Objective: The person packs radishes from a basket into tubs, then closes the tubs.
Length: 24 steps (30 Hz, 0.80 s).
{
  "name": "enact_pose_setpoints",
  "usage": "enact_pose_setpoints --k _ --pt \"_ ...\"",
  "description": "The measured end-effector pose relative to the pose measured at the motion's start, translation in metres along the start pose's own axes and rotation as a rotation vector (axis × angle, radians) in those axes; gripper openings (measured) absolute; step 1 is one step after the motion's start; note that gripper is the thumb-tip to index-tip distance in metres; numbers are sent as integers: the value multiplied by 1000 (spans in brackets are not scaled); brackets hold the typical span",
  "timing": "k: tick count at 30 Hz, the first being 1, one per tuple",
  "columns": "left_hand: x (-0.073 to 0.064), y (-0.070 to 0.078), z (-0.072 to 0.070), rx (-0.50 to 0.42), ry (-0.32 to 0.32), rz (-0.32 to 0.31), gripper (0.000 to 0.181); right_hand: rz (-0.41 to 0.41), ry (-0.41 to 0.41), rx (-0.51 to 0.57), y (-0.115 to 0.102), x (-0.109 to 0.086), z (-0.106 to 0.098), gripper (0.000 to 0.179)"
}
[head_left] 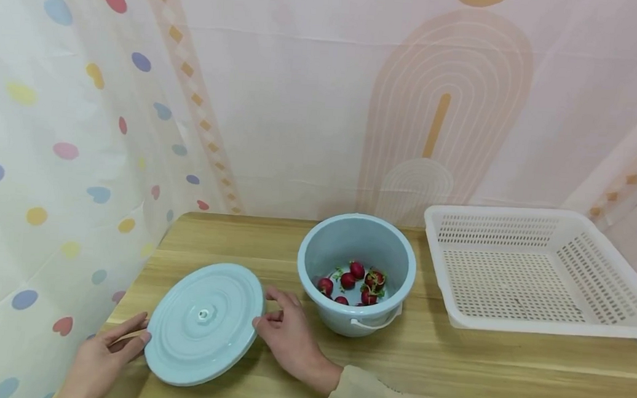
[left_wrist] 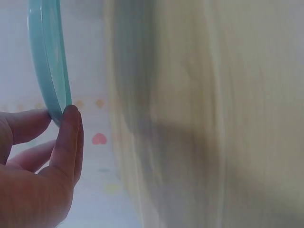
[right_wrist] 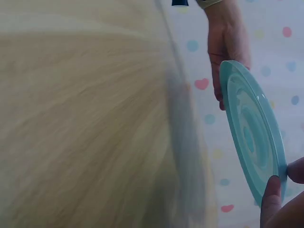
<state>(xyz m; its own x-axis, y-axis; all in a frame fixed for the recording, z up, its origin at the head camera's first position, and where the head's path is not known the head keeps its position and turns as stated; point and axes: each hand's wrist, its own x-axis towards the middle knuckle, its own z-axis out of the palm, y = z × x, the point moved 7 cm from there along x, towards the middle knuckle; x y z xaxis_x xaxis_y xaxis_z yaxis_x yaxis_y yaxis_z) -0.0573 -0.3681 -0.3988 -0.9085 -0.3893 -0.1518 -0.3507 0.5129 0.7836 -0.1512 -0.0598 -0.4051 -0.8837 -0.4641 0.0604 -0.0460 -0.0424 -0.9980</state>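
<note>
A round light-blue lid (head_left: 181, 331) with a small hole at its centre is held tilted above the table's left side. My left hand (head_left: 98, 356) pinches its left rim between thumb and fingers. On the opposite rim, my right hand (head_left: 292, 339) grips with thumb on top. The left wrist view shows the lid's edge (left_wrist: 42, 61) between thumb and fingertips, off the wood. Seen from the right wrist, the lid's underside (right_wrist: 249, 123) is turned to the camera. Right of the lid stands a blue bucket (head_left: 357, 229) with several red radishes (head_left: 348, 280) at its bottom.
A white perforated plastic basket (head_left: 503, 286) sits at the table's right, beside the bucket. The bucket's white handle (head_left: 376, 323) hangs down its front. A patterned curtain (head_left: 303, 99) rises behind and left of the wooden table (head_left: 422, 379).
</note>
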Motion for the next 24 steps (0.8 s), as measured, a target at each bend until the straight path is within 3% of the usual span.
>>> enact_pose_setpoints --k 5,11,14,19,24 --pt "-6 0 -4 -146 -46 -42 70 -14 10 57 -9 -3 -2 59" --pt "-12 5 -5 -113 -107 -97 76 -43 20 106 -22 -9 -8 54" --pt "-15 10 -7 -92 -79 -73 69 -57 20 101 -29 -12 -11 53" --pt "-23 19 -12 -138 5 -21 43 -82 6 113 -40 -21 -14 54" --pt "-28 26 -16 -202 23 -21 31 -86 6 120 -47 -28 -16 54"
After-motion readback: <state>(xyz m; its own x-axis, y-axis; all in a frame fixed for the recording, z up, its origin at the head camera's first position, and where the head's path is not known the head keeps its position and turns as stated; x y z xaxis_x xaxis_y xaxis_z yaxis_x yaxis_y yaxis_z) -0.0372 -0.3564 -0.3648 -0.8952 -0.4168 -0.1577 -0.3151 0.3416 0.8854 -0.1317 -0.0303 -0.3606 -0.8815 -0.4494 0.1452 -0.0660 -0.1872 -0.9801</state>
